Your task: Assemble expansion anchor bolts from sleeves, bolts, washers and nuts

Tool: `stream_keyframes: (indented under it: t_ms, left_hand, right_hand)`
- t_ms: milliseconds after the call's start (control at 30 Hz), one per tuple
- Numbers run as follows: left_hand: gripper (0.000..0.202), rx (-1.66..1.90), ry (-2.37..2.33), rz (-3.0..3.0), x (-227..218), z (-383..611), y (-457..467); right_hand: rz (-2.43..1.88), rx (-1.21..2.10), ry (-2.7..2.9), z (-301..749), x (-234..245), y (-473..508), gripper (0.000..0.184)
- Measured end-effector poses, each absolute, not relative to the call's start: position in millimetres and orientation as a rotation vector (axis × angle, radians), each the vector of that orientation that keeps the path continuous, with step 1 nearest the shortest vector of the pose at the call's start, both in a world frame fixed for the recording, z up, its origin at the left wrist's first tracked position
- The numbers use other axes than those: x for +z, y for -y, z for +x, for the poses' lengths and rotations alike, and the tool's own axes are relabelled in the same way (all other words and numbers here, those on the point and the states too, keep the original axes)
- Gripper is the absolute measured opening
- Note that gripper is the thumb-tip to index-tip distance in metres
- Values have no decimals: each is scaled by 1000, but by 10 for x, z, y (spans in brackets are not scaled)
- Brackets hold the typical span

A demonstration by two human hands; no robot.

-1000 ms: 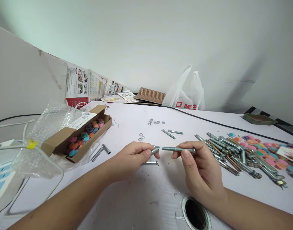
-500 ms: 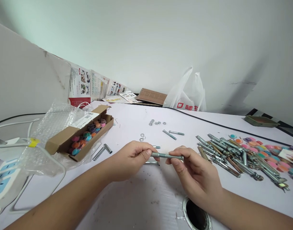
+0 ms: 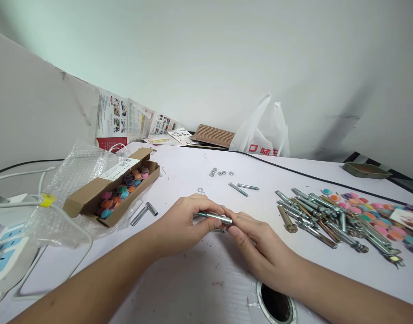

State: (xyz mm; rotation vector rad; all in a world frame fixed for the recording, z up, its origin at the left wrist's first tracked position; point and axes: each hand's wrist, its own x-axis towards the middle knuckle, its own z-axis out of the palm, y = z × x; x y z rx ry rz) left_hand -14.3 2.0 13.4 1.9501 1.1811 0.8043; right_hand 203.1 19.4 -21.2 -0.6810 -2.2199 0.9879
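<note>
My left hand [image 3: 188,222] grips a silver metal expansion bolt [image 3: 215,218] between thumb and fingers, with a thin rod end toward the left and a wider sleeve to the right. Closed at the right end of the bolt, my right hand [image 3: 257,245] has thumb and fingertips pressed together there. Under the hands lie more metal pieces, mostly hidden. Beyond them are a few washers [image 3: 200,190], several nuts [image 3: 222,173] and two loose bolts [image 3: 238,189]. Two metal sleeves [image 3: 139,216] rest left of my left hand.
At right lies a heap of assembled expansion bolts [image 3: 324,218] beside coloured discs [image 3: 378,222]. An open cardboard box [image 3: 88,191] of coloured caps stands left, near bubble wrap [image 3: 74,175] and a power strip [image 3: 7,256]. A round hole [image 3: 277,301] opens in the tabletop near my right forearm.
My right hand has moved left toward my left hand. The bolt has turned and shifted left, with more of it now within my left hand's grip.
</note>
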Motion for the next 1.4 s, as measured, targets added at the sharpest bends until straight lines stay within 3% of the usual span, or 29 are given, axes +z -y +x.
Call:
stream_keyframes:
  t_ms: [133, 400, 567, 700, 833, 933, 1000, 1067, 1400]
  left_hand:
    - [21, 845, -1299, 1891, 109, -120, -46]
    - [16, 715, -1510, 2172, -103, -128, -128]
    - [22, 687, -1596, 2206, -156, -45, -130]
    - [27, 760, -1648, 2224, 95, -122, -78]
    - [28, 726, -2091, 1933, 526, -463, 9]
    - [46, 295, -2240, 1888, 648, -767, 9]
    - [57, -95, -2171, 1886, 584, -910, -49]
    - [60, -263, -2094, 1980, 462, -986, -130]
    - [18, -145, -1841, 2165, 374, -1053, -267]
  right_hand:
    - [-787, 975, 2270, 1989, -176, -155, 26]
    - [-1142, 321, 2340, 2027, -250, -601, 35]
    - [-1561, 158, 2255, 2161, -277, -1034, 36]
    - [-1588, 244, 2276, 2198, -310, -1134, 31]
    - [-1591, 374, 2246, 2180, -319, -1145, 24]
    - [-1574, 409, 2177, 2152, -296, -1107, 24]
    - [-1537, 422, 2128, 2122, -281, -1035, 25]
    - [-1435, 489, 2079, 2081, -284, -926, 26]
    - [-898, 986, 1837, 1905, -331, -513, 28]
